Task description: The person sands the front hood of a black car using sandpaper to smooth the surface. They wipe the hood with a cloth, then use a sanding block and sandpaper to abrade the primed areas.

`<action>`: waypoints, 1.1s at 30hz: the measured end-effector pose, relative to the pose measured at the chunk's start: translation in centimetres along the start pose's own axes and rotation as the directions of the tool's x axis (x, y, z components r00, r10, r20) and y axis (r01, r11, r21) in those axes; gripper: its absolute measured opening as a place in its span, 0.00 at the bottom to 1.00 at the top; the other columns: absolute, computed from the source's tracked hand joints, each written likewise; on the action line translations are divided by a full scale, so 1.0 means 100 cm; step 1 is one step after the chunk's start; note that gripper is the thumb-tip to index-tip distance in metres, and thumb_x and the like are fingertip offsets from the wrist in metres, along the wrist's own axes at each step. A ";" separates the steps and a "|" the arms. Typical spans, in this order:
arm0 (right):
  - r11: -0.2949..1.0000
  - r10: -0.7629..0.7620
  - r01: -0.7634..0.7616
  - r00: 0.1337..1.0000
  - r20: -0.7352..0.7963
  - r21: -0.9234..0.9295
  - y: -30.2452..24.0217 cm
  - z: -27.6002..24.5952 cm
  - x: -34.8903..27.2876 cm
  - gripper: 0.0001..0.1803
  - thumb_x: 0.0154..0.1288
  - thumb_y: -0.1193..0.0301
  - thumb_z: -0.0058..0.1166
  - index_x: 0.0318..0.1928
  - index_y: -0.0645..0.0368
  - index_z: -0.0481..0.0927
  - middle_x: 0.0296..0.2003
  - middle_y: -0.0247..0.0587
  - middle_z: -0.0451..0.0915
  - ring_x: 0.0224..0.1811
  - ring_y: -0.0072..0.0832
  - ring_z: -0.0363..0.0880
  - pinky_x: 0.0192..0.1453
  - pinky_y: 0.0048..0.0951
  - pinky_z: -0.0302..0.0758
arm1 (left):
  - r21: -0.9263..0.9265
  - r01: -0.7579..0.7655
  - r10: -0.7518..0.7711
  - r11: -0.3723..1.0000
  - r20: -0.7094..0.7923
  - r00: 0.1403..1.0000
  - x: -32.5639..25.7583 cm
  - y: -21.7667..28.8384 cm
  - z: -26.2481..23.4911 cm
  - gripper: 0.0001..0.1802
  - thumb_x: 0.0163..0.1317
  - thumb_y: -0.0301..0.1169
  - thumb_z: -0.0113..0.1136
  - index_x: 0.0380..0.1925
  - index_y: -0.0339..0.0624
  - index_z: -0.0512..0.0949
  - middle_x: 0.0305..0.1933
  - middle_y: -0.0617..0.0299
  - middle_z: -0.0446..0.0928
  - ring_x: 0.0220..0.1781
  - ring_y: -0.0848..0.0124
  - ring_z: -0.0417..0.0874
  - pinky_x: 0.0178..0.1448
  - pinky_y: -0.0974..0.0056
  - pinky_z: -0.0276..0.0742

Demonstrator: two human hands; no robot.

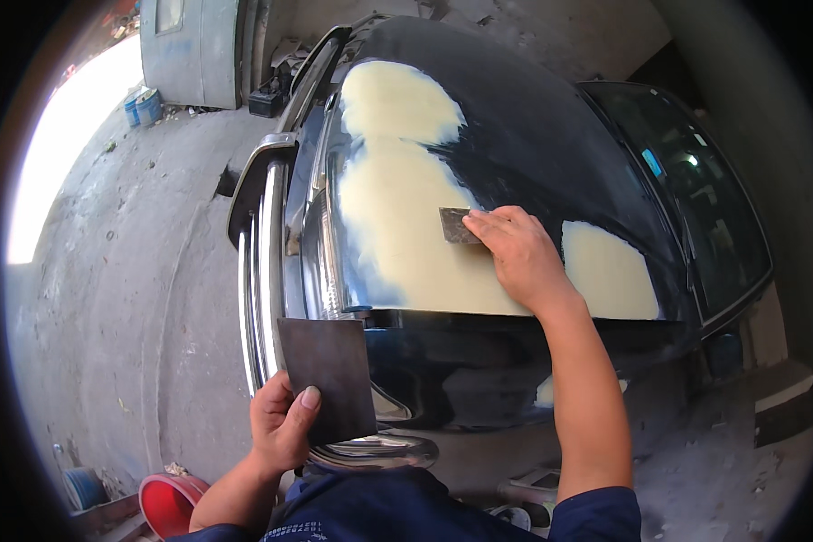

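My right hand [519, 253] is closed on a small flat metal putty scraper [455, 225], whose blade lies against the cream filler [406, 217] on the car bonnet [515, 108]. In my left hand [282, 420] is a dark rectangular plate [328, 375], gripped at its left edge between thumb and fingers and held in front of the car's front corner. The filler spreads in pale, feathered-edge areas along the front of the dark bonnet. A separate cream patch [605, 271] lies nearer the windscreen, to the right of my right hand.
A chrome front guard [266, 262] runs along the car's nose. The windscreen [705, 199] is at the right. On the concrete floor stand a red bucket [167, 504], a blue bucket [143, 108] and a black box-shaped object [264, 102]. A grey metal door [190, 54] is at the far left.
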State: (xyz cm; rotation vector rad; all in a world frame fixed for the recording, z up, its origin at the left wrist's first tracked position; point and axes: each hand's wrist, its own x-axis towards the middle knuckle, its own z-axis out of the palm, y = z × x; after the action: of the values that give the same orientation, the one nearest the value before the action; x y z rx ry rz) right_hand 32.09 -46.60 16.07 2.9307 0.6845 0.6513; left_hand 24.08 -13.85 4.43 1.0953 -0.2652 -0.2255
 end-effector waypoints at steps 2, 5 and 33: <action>1.000 0.002 -0.003 1.000 0.018 0.023 0.001 0.001 0.005 0.21 0.55 0.82 0.48 0.49 0.59 0.81 0.49 0.39 0.82 0.51 0.37 0.76 0.54 0.37 0.73 | 0.002 0.001 -0.001 1.000 -0.028 1.000 0.001 0.005 0.004 0.11 0.68 0.30 0.51 0.43 0.32 0.75 0.34 0.65 0.77 0.32 0.83 0.70 0.38 0.76 0.66; 1.000 -0.015 0.015 0.999 0.029 -0.025 -0.010 -0.005 -0.009 0.20 0.55 0.82 0.48 0.49 0.60 0.81 0.49 0.40 0.82 0.51 0.38 0.76 0.54 0.36 0.73 | 0.034 -0.056 0.057 0.998 -0.011 0.998 -0.001 0.000 -0.001 0.11 0.68 0.30 0.51 0.43 0.32 0.74 0.32 0.66 0.76 0.30 0.84 0.68 0.35 0.77 0.64; 0.997 -0.077 0.077 0.996 -0.040 -0.024 -0.028 0.013 0.016 0.16 0.58 0.77 0.49 0.47 0.59 0.82 0.46 0.40 0.82 0.49 0.36 0.76 0.52 0.35 0.72 | -0.008 0.024 -0.024 1.000 0.050 0.998 0.000 0.002 -0.012 0.14 0.68 0.33 0.52 0.45 0.32 0.73 0.40 0.61 0.78 0.39 0.78 0.75 0.46 0.70 0.72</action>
State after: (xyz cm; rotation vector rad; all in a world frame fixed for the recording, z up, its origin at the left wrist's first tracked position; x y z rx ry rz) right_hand 32.80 -43.30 15.07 2.8614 0.7844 0.7084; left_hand 24.43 -12.79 4.09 1.0856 -0.2959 -0.2755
